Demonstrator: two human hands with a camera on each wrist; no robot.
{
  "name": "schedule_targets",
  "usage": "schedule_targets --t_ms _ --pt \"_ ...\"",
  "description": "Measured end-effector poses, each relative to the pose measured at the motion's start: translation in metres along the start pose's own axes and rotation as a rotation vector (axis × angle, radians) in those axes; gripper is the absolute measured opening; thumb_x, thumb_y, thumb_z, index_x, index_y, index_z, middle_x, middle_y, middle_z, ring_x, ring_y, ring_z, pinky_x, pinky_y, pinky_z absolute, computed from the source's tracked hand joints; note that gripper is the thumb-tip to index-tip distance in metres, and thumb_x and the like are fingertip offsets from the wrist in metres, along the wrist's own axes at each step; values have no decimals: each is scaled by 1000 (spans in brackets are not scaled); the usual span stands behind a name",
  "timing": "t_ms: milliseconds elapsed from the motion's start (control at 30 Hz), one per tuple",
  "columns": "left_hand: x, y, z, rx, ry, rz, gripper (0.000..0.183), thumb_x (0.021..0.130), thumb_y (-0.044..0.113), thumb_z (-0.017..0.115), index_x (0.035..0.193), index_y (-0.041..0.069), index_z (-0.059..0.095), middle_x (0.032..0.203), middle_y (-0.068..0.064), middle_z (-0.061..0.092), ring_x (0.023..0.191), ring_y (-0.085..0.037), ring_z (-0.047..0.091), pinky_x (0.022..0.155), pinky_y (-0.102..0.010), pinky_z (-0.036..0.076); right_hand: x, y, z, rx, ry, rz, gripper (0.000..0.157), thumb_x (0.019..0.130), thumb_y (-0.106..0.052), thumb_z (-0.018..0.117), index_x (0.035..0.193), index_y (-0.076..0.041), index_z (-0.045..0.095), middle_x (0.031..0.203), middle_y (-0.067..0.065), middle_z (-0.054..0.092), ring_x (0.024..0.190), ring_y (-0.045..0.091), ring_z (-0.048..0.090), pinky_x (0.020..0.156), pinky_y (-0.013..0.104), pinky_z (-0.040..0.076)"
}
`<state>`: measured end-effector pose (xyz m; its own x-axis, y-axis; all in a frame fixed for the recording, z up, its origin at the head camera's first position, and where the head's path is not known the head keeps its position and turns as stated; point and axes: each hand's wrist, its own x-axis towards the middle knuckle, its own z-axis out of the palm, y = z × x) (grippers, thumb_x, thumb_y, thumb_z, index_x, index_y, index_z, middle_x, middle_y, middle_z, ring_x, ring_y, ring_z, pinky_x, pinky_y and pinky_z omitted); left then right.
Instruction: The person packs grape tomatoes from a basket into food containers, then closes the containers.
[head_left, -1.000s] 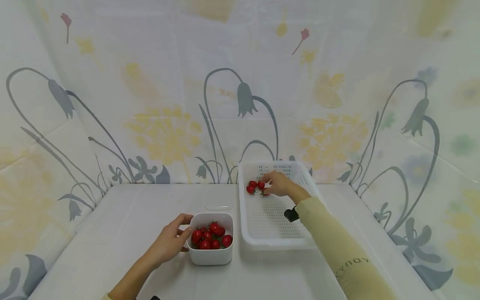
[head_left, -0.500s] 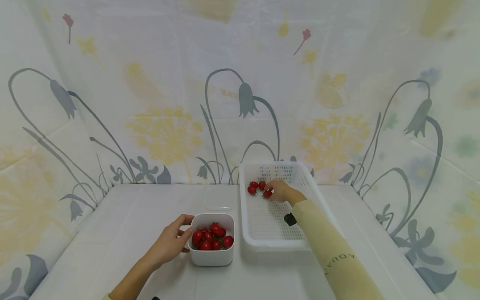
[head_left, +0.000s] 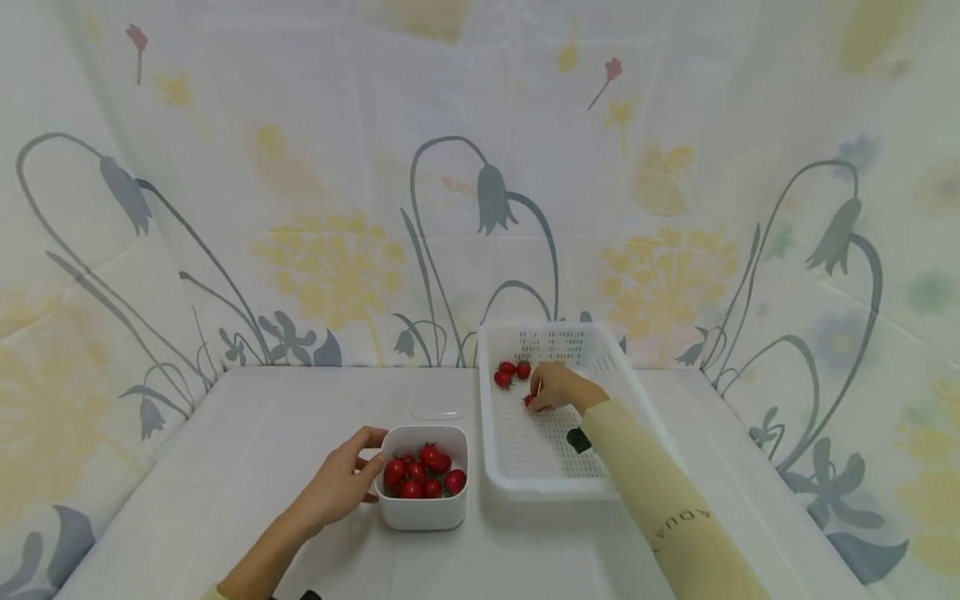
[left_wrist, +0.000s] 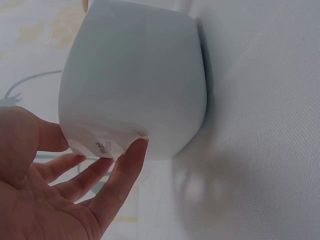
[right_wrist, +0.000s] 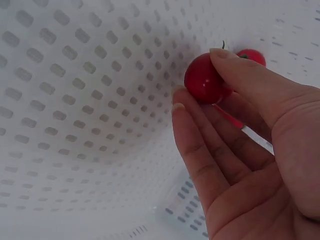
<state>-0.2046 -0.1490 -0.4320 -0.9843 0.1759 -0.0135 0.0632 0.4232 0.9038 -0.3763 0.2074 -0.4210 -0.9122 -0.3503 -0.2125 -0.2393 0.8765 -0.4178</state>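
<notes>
In the head view my left hand (head_left: 351, 471) is at the left side of a small white square container (head_left: 422, 518), which has several red cherry tomatoes (head_left: 415, 472) inside. The left wrist view shows its thumb (left_wrist: 50, 136) at the rim and fingertips against the outer wall. My right hand (head_left: 558, 388) is inside a white perforated basket (head_left: 495, 467), pinching a cherry tomato (right_wrist: 202, 80) between thumb and fingers. Behind that, in the basket's far left corner, lie 3 more cherry tomatoes (head_left: 504, 379).
A flat clear lid-like piece (head_left: 438, 413) lies behind the small container on the white table (head_left: 277, 433). The basket stands right beside the container. A floral-printed cloth (head_left: 480, 208) hangs behind the table.
My right hand has drawn one cherry tomato slightly toward me, away from the others in the basket, and now pinches it. The left hand stays at the container.
</notes>
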Motion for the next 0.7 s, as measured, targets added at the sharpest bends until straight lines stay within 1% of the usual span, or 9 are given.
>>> schedule_targets --t_ms 100,200,300,400,500,700 --pt "1 1 -1 7 -1 -1 31 103 6 56 134 7 56 138 -20 58 99 -25 66 64 -38 64 -5 -5 -3 49 -7 1 16 88 -12 80 94 -1 71 79 5 71 68 14 65 67 28 56" --pt "1 1 -1 12 1 -3 31 103 7 56 134 7 56 137 -20 58 99 -25 67 65 -38 64 -10 -10 -6 114 -5 -4 19 88 -12 80 98 0 70 83 6 72 70 16 69 71 31 60" --pt "1 1 -1 15 3 -5 31 103 6 57 134 7 56 137 -20 58 98 -24 67 64 -38 64 -15 -14 -8 186 -11 -15 21 88 -11 80 102 1 69 87 7 74 74 19 72 76 34 62" --pt "0 1 0 13 3 -7 32 103 6 56 134 7 56 137 -20 58 98 -24 67 64 -38 64 -19 -16 -7 245 -22 -42 20 88 -10 80 101 2 71 87 7 75 78 24 75 77 34 63" --pt "0 0 0 10 1 -9 31 103 6 56 134 6 56 137 -20 58 98 -24 67 64 -38 64 -23 -20 -6 257 -28 -79 17 89 -12 79 98 -1 72 86 6 76 81 28 76 76 32 62" --pt "1 0 1 19 -3 -5 32 103 6 56 135 6 55 137 -21 57 98 -24 67 64 -38 64 -36 -35 -6 284 -41 -138 16 90 -11 78 99 0 72 86 6 76 86 35 75 75 33 63"
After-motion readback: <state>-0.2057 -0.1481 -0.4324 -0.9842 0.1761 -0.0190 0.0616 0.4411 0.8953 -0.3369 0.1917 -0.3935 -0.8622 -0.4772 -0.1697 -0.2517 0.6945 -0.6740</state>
